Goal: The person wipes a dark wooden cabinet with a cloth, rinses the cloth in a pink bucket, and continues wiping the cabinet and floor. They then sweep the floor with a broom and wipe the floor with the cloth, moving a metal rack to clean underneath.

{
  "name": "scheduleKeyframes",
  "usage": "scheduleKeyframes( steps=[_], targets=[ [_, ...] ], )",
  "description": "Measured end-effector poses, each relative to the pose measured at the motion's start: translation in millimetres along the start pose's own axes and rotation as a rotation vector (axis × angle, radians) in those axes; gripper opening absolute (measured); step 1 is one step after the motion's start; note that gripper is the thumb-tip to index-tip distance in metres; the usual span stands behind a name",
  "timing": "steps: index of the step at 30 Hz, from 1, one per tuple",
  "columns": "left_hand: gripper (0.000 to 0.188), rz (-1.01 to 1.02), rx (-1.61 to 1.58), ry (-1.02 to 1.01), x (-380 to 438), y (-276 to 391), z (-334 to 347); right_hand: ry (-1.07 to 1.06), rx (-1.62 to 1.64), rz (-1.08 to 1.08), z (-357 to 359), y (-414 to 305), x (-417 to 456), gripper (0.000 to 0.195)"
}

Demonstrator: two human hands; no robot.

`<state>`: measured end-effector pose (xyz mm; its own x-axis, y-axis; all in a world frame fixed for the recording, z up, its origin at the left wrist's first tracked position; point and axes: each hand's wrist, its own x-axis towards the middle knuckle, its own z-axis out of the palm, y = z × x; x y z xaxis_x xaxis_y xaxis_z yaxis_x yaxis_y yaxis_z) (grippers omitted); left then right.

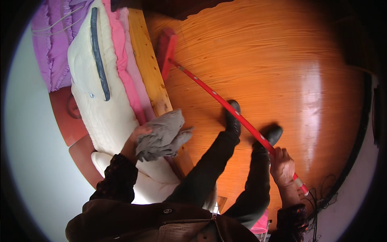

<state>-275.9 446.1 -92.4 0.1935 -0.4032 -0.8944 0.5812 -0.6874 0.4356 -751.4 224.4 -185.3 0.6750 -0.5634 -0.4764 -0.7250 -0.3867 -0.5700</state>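
Observation:
My right hand (282, 166) is closed around the red handle (223, 103) of a long broom, near its upper end. The handle runs diagonally away across the floor to a red broom head (167, 54), which lies beside the wooden bed frame and looks slightly blurred. In my left hand (137, 137) is a crumpled grey cloth (163, 136), held over the bed's edge; the cloth hides most of the fingers.
Along the left runs a bed with a wooden side rail (151, 66), a cream quilt (105, 121), pink bedding (121, 57) and a purple ruffled cover (54, 54). Dark furniture (181, 7) stands at the top. Cables (316, 208) hang at lower right, near a pink basket or stool (260, 224).

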Motion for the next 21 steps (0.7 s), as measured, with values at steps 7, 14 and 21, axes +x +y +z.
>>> scheduleKeyframes(
  steps=[7, 14, 21],
  targets=[
    [0.061, -0.132, -0.084, 0.235, 16.3, 22.4, -18.3, 0.076, 0.046, -0.232, 119.7, -25.0, 201.9, 0.02],
    [0.061, -0.186, -0.135, 0.367, 9.9, 17.9, -24.2, 0.065, 0.126, -0.326, 197.5, -89.1, 319.9, 0.019],
    [0.061, -0.225, -0.196, 0.428, 11.6, 8.0, -30.9, -0.168, 0.024, -0.27, 212.0, -198.1, 432.0, 0.02]
  ],
)
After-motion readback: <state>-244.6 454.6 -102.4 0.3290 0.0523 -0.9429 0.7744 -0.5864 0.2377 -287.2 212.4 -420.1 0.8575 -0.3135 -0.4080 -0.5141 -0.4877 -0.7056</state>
